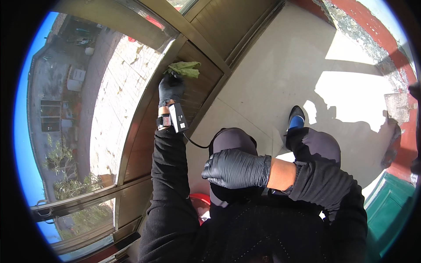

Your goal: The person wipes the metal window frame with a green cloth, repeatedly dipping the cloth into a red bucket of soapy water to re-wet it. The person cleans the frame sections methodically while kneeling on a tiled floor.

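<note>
My left hand [171,88], in a black glove, reaches forward to a brown metal-framed glazed door. It grips a green cloth [185,69], which lies against the door's lower panel [194,88] close to the frame below the glass. A small black and white device [178,117] is strapped to that wrist, with a black cable running off it. In front of my body, my right hand [237,168], also gloved in black, is curled closed over my knee [233,140]. Its back faces the camera, and nothing shows in it.
A red basin [200,203] stands partly hidden beside my left arm. Pale floor tiles [256,88] lie ahead, partly sunlit. On the right are a red and peeling wall edge [378,36] and a green panel [389,197]. Through the door glass [125,75] a paved yard shows.
</note>
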The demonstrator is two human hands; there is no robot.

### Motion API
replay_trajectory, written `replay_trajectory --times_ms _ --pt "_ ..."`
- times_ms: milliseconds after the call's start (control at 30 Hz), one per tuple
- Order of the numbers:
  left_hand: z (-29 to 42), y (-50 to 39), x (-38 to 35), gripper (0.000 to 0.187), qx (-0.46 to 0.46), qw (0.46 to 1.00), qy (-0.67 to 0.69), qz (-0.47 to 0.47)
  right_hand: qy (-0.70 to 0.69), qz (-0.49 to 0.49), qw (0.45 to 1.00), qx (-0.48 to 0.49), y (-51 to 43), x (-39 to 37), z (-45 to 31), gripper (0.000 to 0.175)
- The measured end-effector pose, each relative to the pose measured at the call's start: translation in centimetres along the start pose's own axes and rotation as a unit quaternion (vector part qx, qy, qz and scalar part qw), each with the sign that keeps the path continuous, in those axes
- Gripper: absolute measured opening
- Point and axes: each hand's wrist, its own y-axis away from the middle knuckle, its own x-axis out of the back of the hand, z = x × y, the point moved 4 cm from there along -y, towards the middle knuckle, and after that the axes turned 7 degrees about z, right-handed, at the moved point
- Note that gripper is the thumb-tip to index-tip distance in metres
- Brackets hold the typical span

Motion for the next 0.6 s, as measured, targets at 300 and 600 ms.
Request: replay_trajectory --times_ms 300,600 --pt "-0.4 -3.8 6.8 0.016 0.037 0.995 -0.061 -0.075 0.031 -0.077 0.992 0.100 0.0 -1.9 -2.3 0.012" --pt "-8.9 -10.9 21.8 0.025 0.208 0.961 -0.175 -0.046 -0.117 -0.028 0.992 0.021 1.2 -5.9 -0.9 0.019"
